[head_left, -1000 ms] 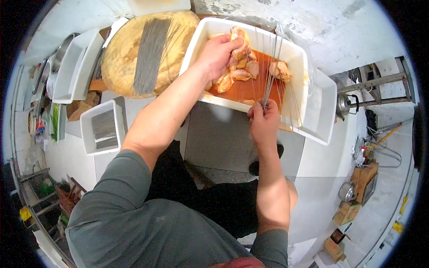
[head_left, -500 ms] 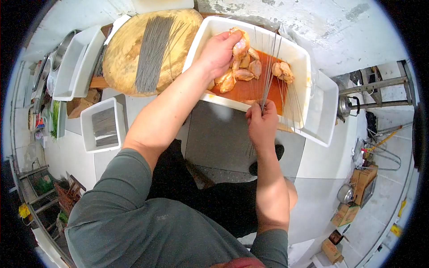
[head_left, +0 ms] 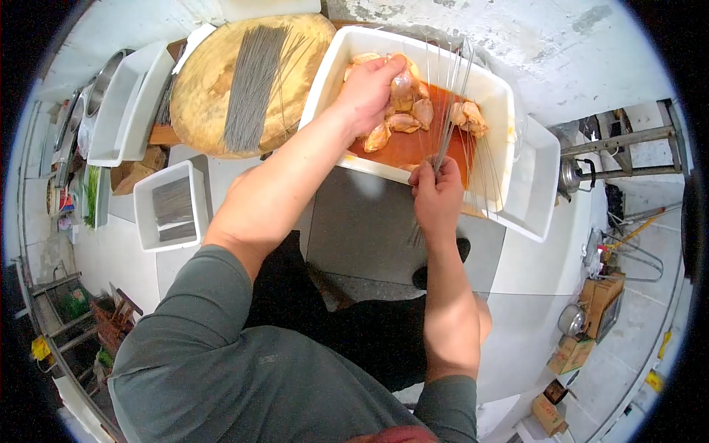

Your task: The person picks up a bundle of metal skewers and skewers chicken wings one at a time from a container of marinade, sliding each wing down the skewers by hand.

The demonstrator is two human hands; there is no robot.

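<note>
My left hand (head_left: 367, 92) is closed on a piece of raw chicken (head_left: 403, 84), pinched between thumb and fingers over the white tub (head_left: 505, 173). More raw chicken pieces (head_left: 402, 122) lie below it in reddish marinade (head_left: 436, 103). At the tub's near edge, my right hand (head_left: 439, 193) grips a bundle of thin metal skewers (head_left: 447, 122). Their tips fan upward across the tub, and their other ends stick out below the fist. Another chicken piece (head_left: 468, 118) sits right by the skewers, overlapping some of them in this view.
Left of the tub, a round wooden chopping block (head_left: 203, 81) carries a pile of skewers (head_left: 255, 88). A small white bin (head_left: 150, 238) below it holds more. A second white tub (head_left: 545, 188) shows under the first at right. A kettle (head_left: 570, 177) stands farther right.
My left hand has shifted slightly right and down with the chicken piece, which now hangs lower and is turned differently. My right hand and the skewers have moved slightly right.
</note>
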